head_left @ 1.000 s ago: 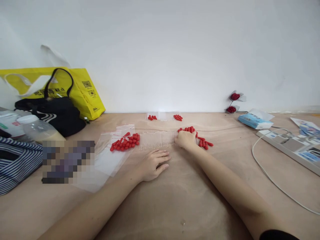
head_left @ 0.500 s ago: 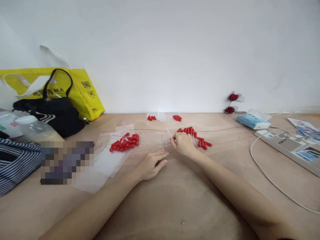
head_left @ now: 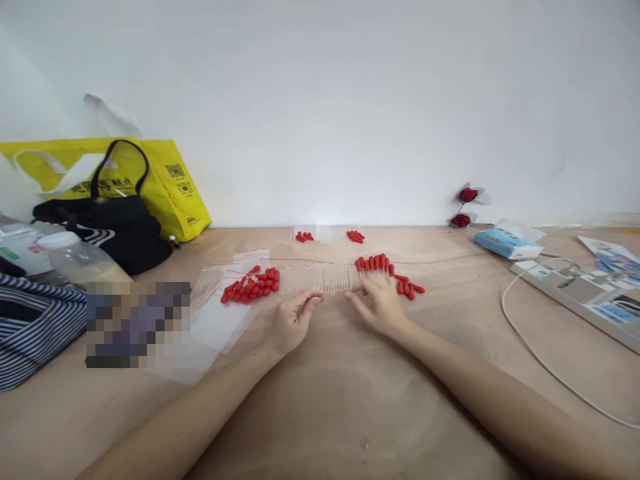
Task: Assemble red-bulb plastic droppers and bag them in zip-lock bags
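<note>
My left hand (head_left: 291, 322) is closed in a pinch at the near edge of a row of thin clear tubes (head_left: 303, 279). What sits between its fingertips is too small to make out. Close by on the right, my right hand (head_left: 384, 308) has its fingers apart, with its fingertips over clear tubes that carry red rubber bulbs (head_left: 375, 263). Those fingers partly hide the tubes. A pile of loose red bulbs (head_left: 253, 285) lies on a clear zip bag left of the row. A few more red bulbs (head_left: 411, 287) lie right of my right hand.
Farther back is a clear bag (head_left: 330, 233) with red bulbs at both ends. Left stand a yellow bag (head_left: 187, 193), a black bag (head_left: 115, 230) and a bottle (head_left: 83, 257). On the right are a tissue pack (head_left: 505, 243), a power strip (head_left: 585, 300) and a white cable (head_left: 530, 357).
My left hand has gone from loosely open to a pinch, its fingertips nearer the tubes. My right hand has drawn slightly back and to the right, its fingers now spread.
</note>
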Demonstrator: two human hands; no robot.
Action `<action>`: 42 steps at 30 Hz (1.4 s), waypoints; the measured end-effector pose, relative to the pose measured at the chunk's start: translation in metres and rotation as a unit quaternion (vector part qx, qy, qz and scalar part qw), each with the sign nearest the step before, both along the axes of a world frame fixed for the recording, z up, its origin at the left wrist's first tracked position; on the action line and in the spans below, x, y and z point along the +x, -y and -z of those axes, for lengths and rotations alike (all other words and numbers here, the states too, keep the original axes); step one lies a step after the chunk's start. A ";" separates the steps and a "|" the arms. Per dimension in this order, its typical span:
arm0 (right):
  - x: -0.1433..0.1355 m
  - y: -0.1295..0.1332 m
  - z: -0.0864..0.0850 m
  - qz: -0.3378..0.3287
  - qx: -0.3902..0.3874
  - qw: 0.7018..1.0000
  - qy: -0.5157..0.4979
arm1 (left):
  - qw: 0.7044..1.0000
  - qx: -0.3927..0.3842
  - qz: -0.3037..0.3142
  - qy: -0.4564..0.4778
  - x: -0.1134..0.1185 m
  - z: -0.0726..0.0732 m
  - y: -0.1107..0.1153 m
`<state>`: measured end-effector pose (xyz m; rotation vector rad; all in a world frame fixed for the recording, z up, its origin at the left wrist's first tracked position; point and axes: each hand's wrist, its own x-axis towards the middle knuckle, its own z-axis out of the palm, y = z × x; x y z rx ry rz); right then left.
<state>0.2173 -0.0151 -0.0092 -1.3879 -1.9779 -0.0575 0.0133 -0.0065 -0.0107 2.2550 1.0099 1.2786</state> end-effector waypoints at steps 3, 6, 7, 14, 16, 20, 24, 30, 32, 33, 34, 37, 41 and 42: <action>0.052 -0.020 0.002 0.143 -0.009 0.989 -0.035 | 0.982 0.150 0.024 -0.115 -0.008 0.004 -0.005; 0.098 -0.038 0.004 0.250 -0.088 0.964 -0.035 | 0.952 0.229 0.021 -0.202 -0.010 0.007 -0.008; 0.109 -0.042 0.005 0.262 -0.132 0.955 -0.045 | 0.945 0.242 0.016 -0.219 -0.010 0.008 -0.009; 0.119 -0.049 0.013 0.168 -0.299 0.936 -0.082 | 0.935 0.235 0.010 -0.266 -0.008 0.014 -0.009; 0.118 -0.050 0.011 0.176 -0.301 0.934 -0.078 | 0.937 0.223 0.005 -0.268 -0.008 0.015 -0.010; 0.119 -0.052 0.001 0.224 -0.280 0.931 -0.070 | 0.941 0.222 -0.005 -0.254 -0.007 0.015 -0.010; 0.098 -0.048 -0.007 0.209 -0.180 0.954 -0.116 | 0.941 0.228 -0.016 -0.250 -0.006 0.015 -0.010; 0.021 -0.013 0.006 -0.102 -0.066 0.990 -0.069 | 0.937 0.218 -0.039 -0.270 -0.007 0.013 -0.007; 0.005 -0.002 0.010 -0.126 -0.070 0.990 -0.010 | 0.936 0.215 -0.038 -0.276 -0.007 0.012 -0.006; 0.001 0.002 0.011 -0.126 -0.071 0.989 0.007 | 0.937 0.212 -0.035 -0.277 -0.007 0.011 -0.006; -0.002 0.004 0.011 -0.123 -0.071 0.990 0.014 | 0.937 0.210 -0.033 -0.276 -0.006 0.011 -0.006; -0.006 0.007 0.010 -0.120 -0.070 0.990 0.004 | 0.938 0.209 -0.027 -0.274 -0.006 0.011 -0.006; -0.007 0.007 0.011 -0.141 -0.076 0.987 -0.028 | 0.937 0.216 -0.028 -0.271 -0.006 0.011 -0.006; -0.007 0.006 0.011 -0.149 -0.077 0.985 -0.038 | 0.937 0.218 -0.028 -0.271 -0.006 0.011 -0.006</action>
